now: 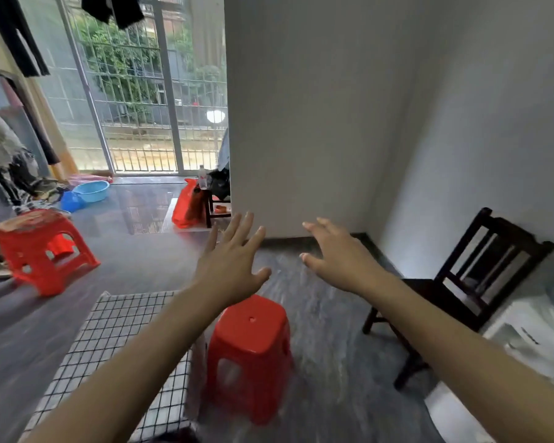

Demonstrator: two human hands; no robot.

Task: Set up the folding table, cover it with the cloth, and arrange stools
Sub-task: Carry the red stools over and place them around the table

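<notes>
Beside the cloth-covered table [115, 334] stands one red stool [251, 350]; another stool [42, 247] sits well apart, left. Left hand [234, 266] and right hand [336, 254] hover spread, holding nothing, probably between placements.

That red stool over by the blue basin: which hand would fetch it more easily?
Probably the left hand: the far stool stands on that side. The right hand would have to cross over. Both are open.

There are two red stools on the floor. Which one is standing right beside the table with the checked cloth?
The red stool in front, below the open hands, stands against the checked cloth's edge. The other red stool stands apart, far left.
</notes>
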